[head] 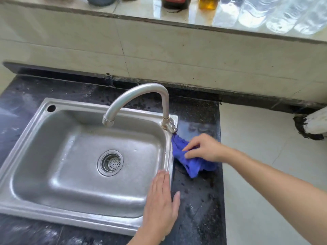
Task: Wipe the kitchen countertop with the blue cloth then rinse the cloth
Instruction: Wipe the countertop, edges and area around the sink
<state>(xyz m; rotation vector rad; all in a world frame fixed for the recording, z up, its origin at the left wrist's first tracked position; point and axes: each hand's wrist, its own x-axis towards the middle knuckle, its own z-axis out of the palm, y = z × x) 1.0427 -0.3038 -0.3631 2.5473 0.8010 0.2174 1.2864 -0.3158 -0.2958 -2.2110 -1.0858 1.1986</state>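
Blue cloth (191, 165) lay bunched on the dark table (198, 200) strip just right of the sink (88, 220), its long axis running along the sink's edge. The right hand (203, 147) was on top of it, fingers curled into the fabric. The left hand (161, 204) lay flat on the sink's rim, holding nothing. The basin sat directly left of the cloth.

At lower left we see a steel sink (62, 174) under a curved faucet (141, 90) (strainer (110, 163) in its drain); up top, an amber bottle (208, 3) beside a dark bottle (176, 3).
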